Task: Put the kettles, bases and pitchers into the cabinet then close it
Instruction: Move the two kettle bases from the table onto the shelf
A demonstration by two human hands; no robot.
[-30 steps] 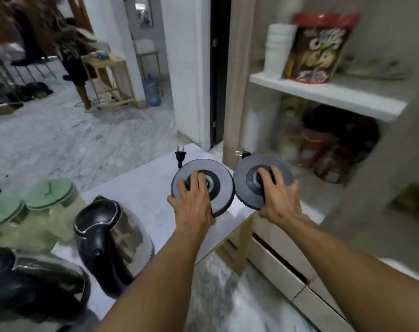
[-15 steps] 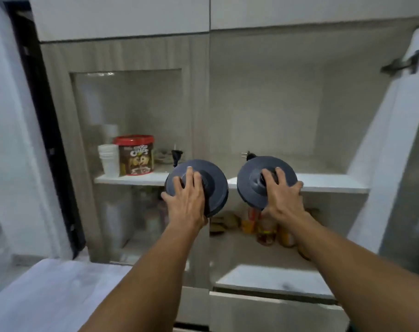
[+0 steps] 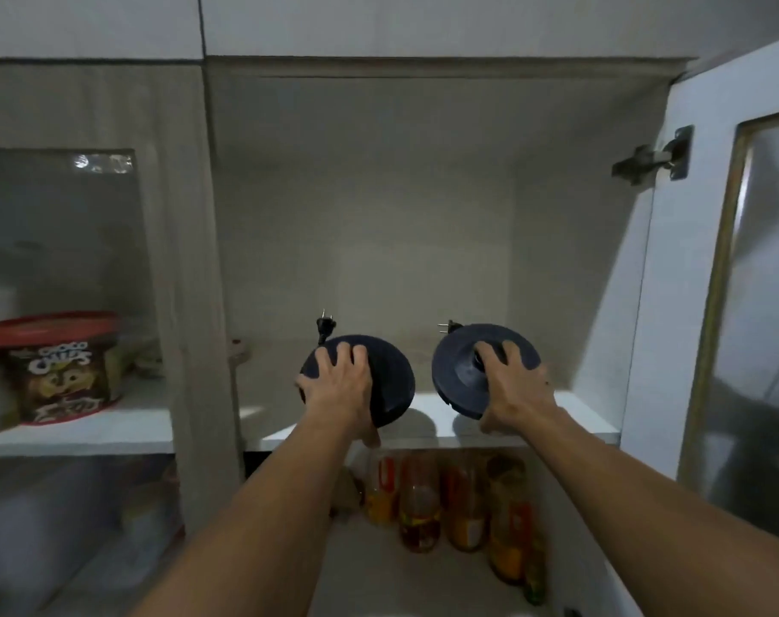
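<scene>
I hold two round dark kettle bases, tilted on edge, at the front of the open cabinet's white shelf (image 3: 583, 416). My left hand (image 3: 341, 387) grips the left base (image 3: 389, 385), whose plug (image 3: 324, 325) sticks up behind it. My right hand (image 3: 510, 385) grips the right base (image 3: 456, 376), with its plug (image 3: 450, 326) at the top left. Both bases hang just above the shelf's front edge. The compartment behind them holds nothing. No kettles or pitchers are in view.
The cabinet door (image 3: 730, 269) stands open on the right, hinge (image 3: 654, 160) showing. A wood-grain divider (image 3: 191, 305) separates the left compartment, where a red-lidded cereal tub (image 3: 58, 367) sits behind glass. Several bottles (image 3: 463, 505) stand on the lower shelf.
My view swung from the table with kettles up to the cabinet and closed in. Both hands have carried the bases forward and up to the shelf's front edge.
</scene>
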